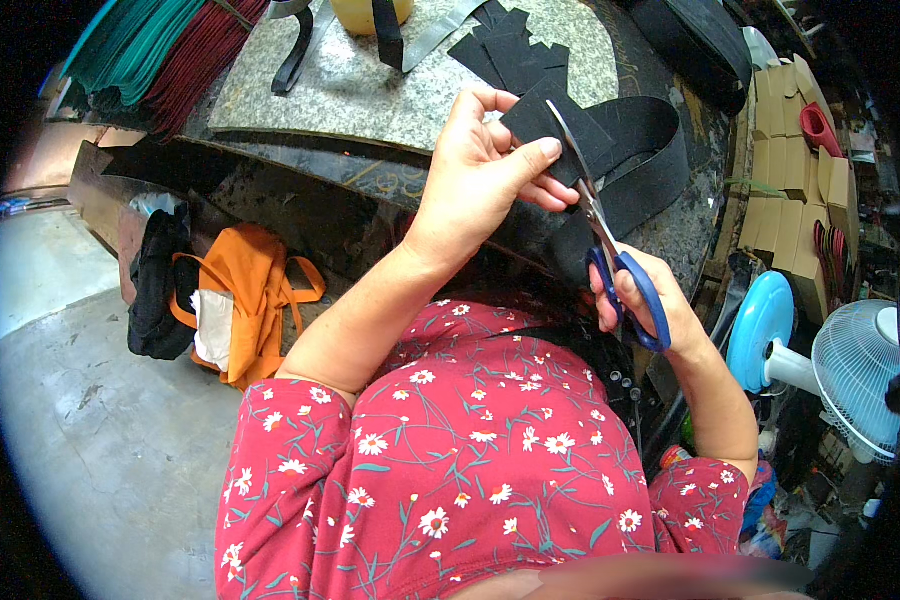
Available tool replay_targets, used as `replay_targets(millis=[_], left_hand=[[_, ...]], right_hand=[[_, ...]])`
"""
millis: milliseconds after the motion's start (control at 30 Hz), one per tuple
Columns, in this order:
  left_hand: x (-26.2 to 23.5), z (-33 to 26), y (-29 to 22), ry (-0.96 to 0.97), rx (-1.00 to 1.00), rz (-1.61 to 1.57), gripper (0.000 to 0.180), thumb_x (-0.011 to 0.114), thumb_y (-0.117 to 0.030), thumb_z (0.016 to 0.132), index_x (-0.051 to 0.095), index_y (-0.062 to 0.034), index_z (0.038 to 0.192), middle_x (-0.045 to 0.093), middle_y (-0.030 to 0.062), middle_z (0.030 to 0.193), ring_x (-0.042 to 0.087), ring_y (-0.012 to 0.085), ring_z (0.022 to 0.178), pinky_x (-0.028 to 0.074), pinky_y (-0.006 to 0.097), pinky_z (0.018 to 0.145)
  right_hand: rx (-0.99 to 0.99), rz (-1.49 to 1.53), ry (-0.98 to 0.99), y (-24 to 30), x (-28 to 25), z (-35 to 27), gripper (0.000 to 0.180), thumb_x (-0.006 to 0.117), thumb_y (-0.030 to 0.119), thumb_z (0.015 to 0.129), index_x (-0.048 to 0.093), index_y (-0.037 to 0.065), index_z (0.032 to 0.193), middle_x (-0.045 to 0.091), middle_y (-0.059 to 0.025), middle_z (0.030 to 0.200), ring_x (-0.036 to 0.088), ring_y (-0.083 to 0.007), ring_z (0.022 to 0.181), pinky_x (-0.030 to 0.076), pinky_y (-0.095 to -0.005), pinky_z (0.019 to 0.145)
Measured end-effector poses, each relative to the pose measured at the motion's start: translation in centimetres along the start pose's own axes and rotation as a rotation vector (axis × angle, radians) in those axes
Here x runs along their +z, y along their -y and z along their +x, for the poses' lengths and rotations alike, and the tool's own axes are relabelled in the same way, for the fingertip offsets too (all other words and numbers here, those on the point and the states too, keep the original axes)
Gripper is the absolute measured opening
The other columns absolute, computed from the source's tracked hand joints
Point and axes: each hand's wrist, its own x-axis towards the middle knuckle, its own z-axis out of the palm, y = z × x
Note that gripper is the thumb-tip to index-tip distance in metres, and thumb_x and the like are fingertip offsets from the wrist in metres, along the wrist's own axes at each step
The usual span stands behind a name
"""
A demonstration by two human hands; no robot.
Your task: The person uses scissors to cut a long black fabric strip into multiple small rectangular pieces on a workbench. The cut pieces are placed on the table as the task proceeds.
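My left hand (485, 170) is raised above the worktable and pinches a small black sheet piece (555, 128) between thumb and fingers. My right hand (645, 295) grips blue-handled scissors (610, 245), fingers through the loops. The steel blades point up and left into the black piece, beside my left thumb. A long black strip (650, 165) curves on the table just behind the piece.
A speckled stone slab (370, 90) carries several cut black pieces (515, 50) and a yellow container (368, 14). Green and red sheets (165, 50) are stacked far left. An orange bag (250, 305) lies on the floor. Cardboard boxes (790, 180) and a fan (855, 375) stand right.
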Motion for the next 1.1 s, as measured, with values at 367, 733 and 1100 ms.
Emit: replay_targets(millis=[367,733,1100], left_hand=[[-0.2,0.9,0.1,0.035,-0.067,0.005,0.045,0.061,-0.002,0.085,0.027,0.0001,0.114,0.06,0.0162,0.08,0.066,0.0257,0.06,0.057,0.029,0.051],[-2.0,7.4,-1.7,-0.084,0.267,0.78,0.047,0.069,-0.007,0.079,0.038,-0.0002,0.114,0.059,0.0094,0.068,0.058,0.0151,0.05,0.045,0.025,0.045],[-2.0,5.8,-1.0,-0.305,0.845,1.646,0.02,0.068,-0.02,0.077,0.059,-0.0106,0.093,0.057,0.0084,0.086,0.06,0.0281,0.08,0.051,0.038,0.065]], right_hand=[[0.059,-0.052,-0.034,0.8,0.2,1.6,0.06,0.048,0.062,0.086,0.053,0.003,0.092,0.055,-0.0029,0.059,0.053,-0.0108,0.05,0.043,-0.022,0.049],[0.011,-0.114,-0.21,5.1,-0.4,6.2,0.052,0.041,0.058,0.091,0.052,0.008,0.081,0.046,0.0024,0.051,0.044,-0.0078,0.042,0.033,-0.021,0.042],[-0.153,-0.243,-0.405,3.4,-4.4,-0.7,0.048,0.054,0.049,0.089,0.054,0.002,0.096,0.054,-0.0011,0.061,0.051,-0.0078,0.053,0.04,-0.02,0.05]])
